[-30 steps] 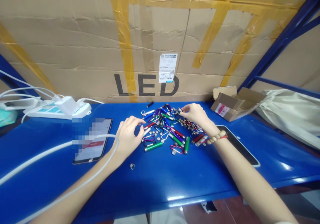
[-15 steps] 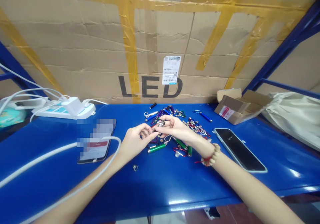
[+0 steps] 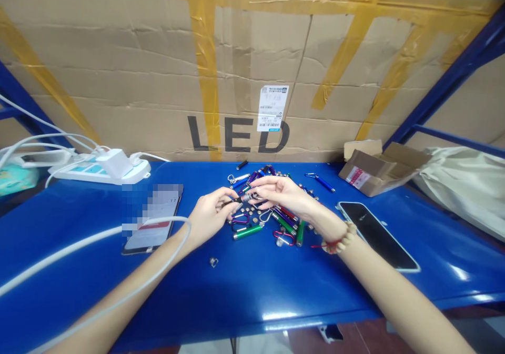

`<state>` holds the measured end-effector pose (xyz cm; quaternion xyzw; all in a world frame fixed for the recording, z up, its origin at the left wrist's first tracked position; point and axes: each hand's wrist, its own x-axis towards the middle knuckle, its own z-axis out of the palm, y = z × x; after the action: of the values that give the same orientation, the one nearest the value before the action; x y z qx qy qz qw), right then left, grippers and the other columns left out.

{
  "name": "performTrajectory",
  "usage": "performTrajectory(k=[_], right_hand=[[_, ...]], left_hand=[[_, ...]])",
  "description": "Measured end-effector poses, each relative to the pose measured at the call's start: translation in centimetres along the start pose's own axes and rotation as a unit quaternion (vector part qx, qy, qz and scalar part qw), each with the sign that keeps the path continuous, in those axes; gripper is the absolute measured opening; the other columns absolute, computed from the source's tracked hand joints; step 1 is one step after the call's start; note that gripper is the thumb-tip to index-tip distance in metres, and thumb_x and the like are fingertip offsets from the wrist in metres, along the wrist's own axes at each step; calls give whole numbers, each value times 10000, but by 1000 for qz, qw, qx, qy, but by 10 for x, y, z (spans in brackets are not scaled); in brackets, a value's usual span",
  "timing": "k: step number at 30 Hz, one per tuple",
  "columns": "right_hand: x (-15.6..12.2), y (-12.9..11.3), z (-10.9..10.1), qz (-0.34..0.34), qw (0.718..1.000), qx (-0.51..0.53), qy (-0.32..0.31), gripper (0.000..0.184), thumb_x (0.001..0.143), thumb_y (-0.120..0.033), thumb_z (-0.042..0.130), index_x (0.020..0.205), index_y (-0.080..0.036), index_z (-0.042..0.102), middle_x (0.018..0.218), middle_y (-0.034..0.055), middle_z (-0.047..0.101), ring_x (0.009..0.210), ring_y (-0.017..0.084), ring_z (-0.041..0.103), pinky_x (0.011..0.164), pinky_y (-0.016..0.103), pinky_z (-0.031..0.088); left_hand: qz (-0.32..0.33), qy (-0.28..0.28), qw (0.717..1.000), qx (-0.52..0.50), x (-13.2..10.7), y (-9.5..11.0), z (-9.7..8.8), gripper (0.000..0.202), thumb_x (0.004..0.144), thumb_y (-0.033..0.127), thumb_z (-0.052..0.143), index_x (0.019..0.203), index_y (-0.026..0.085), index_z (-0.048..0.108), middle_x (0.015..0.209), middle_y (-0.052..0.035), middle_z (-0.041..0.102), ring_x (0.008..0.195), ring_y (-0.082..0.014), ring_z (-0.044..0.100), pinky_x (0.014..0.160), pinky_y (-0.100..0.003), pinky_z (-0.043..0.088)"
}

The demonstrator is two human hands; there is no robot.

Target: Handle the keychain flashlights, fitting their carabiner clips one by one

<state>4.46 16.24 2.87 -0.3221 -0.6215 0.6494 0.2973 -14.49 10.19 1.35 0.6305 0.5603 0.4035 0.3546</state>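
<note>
Between my hands is a small black keychain flashlight [image 3: 237, 200], a slim tube with a silver end, held above a pile of similar parts. My left hand [image 3: 213, 212] pinches its dark left end between thumb and fingers. With its fingertips, my right hand [image 3: 282, 193] grips the silver end at the other side; part of that end is hidden by the fingers. Below the hands lie a green flashlight tube [image 3: 248, 232] with a carabiner clip, a red carabiner [image 3: 284, 238], a purple carabiner [image 3: 240, 219] and many small round metal pieces.
The blue table [image 3: 236, 296] backs onto a taped cardboard box [image 3: 150, 70]. At left are a phone [image 3: 158, 222], a white cable [image 3: 90, 243] and a power strip [image 3: 98, 170]. To the right sit another phone [image 3: 379, 235], an open small carton [image 3: 366, 180] and a blue flashlight [image 3: 325, 184].
My hands have drawn slightly apart, the left one moving left and the right one a little right. The black flashlight now shows stretched between them.
</note>
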Motion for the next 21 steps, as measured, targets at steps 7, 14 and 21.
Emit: performTrajectory(k=[7, 14, 21], right_hand=[[-1, -1, 6, 14, 1000, -19, 13, 471, 615, -203, 783, 1059, -143, 637, 916, 56, 706, 750, 129, 689, 641, 207, 582], [-1, 7, 8, -34, 990, -135, -6, 461, 693, -283, 718, 1111, -109, 636, 943, 79, 716, 704, 139, 685, 690, 282, 590], [-5, 6, 16, -160, 955, -248, 35, 387, 750, -325, 658, 1089, -139, 671, 953, 72, 718, 805, 195, 669, 656, 310, 582]], left_hand=[[6, 35, 999, -27, 3, -6, -3, 217, 767, 325, 518, 923, 178, 544, 702, 2, 604, 616, -129, 586, 551, -234, 451], [14, 33, 999, 11, 0, -2, -2, 246, 785, 378, 531, 929, 182, 567, 706, 10, 596, 639, -130, 566, 573, -234, 429], [51, -4, 993, 106, -5, 6, -3, 249, 875, 385, 412, 904, 194, 569, 826, 1, 643, 782, -152, 593, 707, -251, 430]])
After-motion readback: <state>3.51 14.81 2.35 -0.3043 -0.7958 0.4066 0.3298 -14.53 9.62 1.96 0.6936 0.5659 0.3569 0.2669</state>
